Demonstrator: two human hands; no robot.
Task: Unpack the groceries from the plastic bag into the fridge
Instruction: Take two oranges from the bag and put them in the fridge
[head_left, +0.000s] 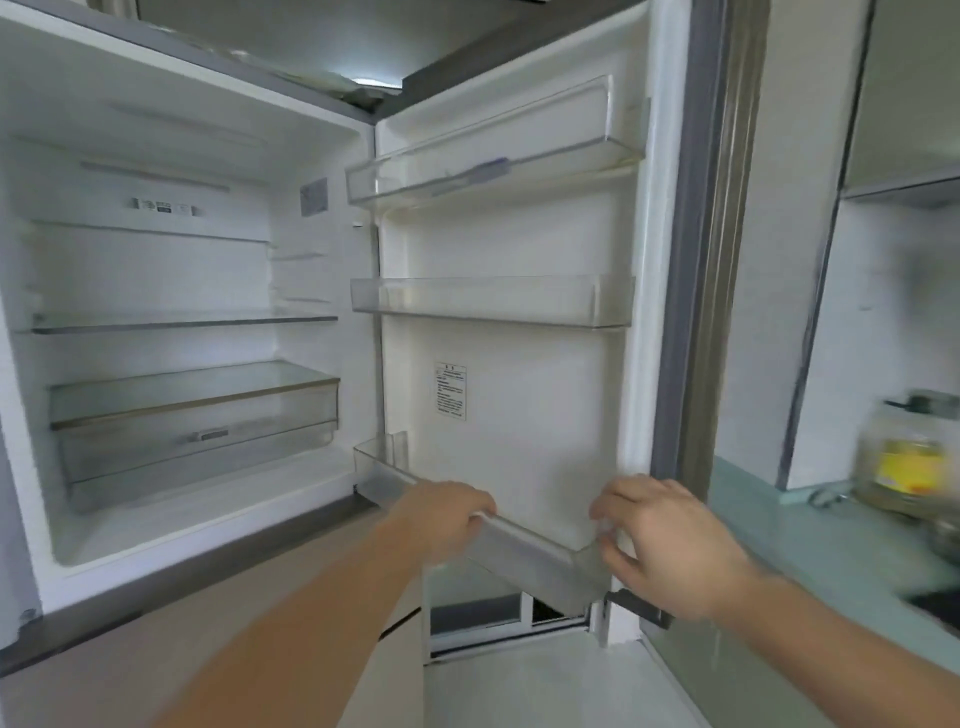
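Observation:
The fridge (171, 291) stands open with bare glass shelves and a clear drawer (197, 415). Its door (519, 364) swings out to the right and carries three clear bins. My left hand (447, 514) grips the front rim of the lowest door bin (535, 556), fingers curled over the edge. At that bin's right end my right hand (660, 545) holds the corner, thumb and fingers around it. No plastic bag or groceries are in view.
A pale green counter (810, 545) runs along the right, with a blurred jar (904, 457) with a yellow label and a metal item beside it. Two upper door bins (493, 301) hold nothing. Below the door there is a lower compartment opening (483, 608).

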